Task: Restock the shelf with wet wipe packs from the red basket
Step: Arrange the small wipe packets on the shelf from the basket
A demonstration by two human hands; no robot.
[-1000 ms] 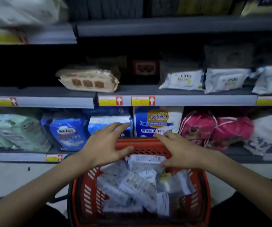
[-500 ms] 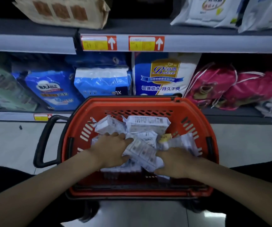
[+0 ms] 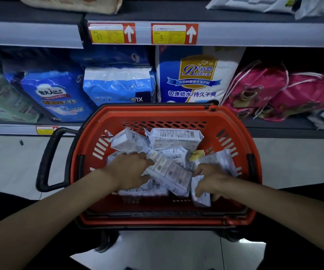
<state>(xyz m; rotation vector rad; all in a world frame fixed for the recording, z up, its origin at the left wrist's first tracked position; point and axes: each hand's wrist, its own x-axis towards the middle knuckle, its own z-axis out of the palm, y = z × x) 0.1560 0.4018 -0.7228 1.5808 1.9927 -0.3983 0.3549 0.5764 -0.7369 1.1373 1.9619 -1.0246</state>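
The red basket [image 3: 178, 115] stands on the floor in front of the shelf and holds several white wet wipe packs in a loose pile. My left hand [image 3: 130, 170] is inside it, fingers and thumb curled round the left end of a long multi-pack of wipes [image 3: 171, 173] that lies slantwise in the middle. My right hand [image 3: 213, 180] is in the basket's right half and grips a smaller white pack [image 3: 201, 196] that is tilted up on its edge. More wipe packs [image 3: 173, 138] lie at the far side of the basket.
The low shelf [image 3: 274, 124] behind the basket holds blue nursing-pad bags [image 3: 57, 94], a Baileen pack [image 3: 196, 76] and pink drawstring bags [image 3: 258, 90]. The shelf above [image 3: 254, 34] has price tags and white packs at its right. The basket's black handle [image 3: 48, 160] sticks out left over the tiled floor.
My view dropped from the upper shelves to the basket. Both hands went from above the rim down into the pile; the left closed on the long pack, the right on a smaller pack.
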